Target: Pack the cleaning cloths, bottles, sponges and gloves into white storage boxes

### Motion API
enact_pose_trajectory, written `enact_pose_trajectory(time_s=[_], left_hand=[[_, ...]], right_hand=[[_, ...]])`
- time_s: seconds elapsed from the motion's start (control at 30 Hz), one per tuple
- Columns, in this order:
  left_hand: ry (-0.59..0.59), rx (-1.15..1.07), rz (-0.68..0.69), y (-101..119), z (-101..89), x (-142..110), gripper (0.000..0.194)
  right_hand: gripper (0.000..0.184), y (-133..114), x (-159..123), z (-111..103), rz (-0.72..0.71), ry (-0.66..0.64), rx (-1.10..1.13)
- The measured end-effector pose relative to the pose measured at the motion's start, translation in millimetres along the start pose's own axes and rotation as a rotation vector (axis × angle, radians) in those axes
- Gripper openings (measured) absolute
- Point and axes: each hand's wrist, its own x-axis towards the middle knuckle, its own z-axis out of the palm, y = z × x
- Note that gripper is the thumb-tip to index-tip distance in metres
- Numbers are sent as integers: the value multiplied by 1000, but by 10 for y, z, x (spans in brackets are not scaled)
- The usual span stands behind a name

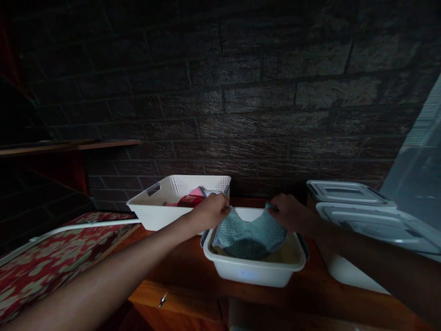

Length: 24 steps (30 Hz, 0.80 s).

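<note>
A teal textured cloth (pixel 251 234) hangs between my two hands, its middle sagging into a white plastic tub (pixel 255 273). My left hand (pixel 210 211) is closed on the cloth's left corner, above the tub's back left side. On the opposite side, my right hand (pixel 289 211) pinches the right corner. A darker patterned edge shows along the cloth's lower sides. The tub has grey handles at its ends and stands on a wooden surface. The cloth covers much of the tub's inside.
Behind my left hand stands a white perforated basket (pixel 151 216) with red and pink items (pixel 191 198). Lidded storage boxes (pixel 375 225) stand at right. A brick wall (pixel 241 101) rises behind. At left are a white rail (pixel 86 225), patterned red fabric (pixel 44 257) and a shelf (pixel 69 146).
</note>
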Motion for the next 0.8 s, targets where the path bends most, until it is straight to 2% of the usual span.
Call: enact_pose_trajectory(time_s=[0.13, 0.27, 0.5, 0.6, 0.67, 0.73, 0.8], left_hand=[[41, 139, 41, 9, 95, -5, 21], [-15, 248, 51, 21, 217, -25, 21], [-103, 287, 58, 70, 404, -35, 17], [-74, 312, 65, 129, 447, -53, 18], [-89, 292, 95, 153, 491, -62, 20], [-192, 193, 154, 139, 570, -65, 18], [-285, 3, 181, 83, 687, -63, 17]], right_hand=[[26, -36, -1, 139, 9, -32, -133], [26, -91, -41, 208, -11, -76, -257], [18, -212, -56, 205, -178, -197, -388], [15, -240, -20, 141, -240, -227, -413], [15, -254, 13, 101, -276, -235, -402], [15, -263, 36, 118, -308, -264, -379], [12, -263, 37, 232, -337, -299, -344]])
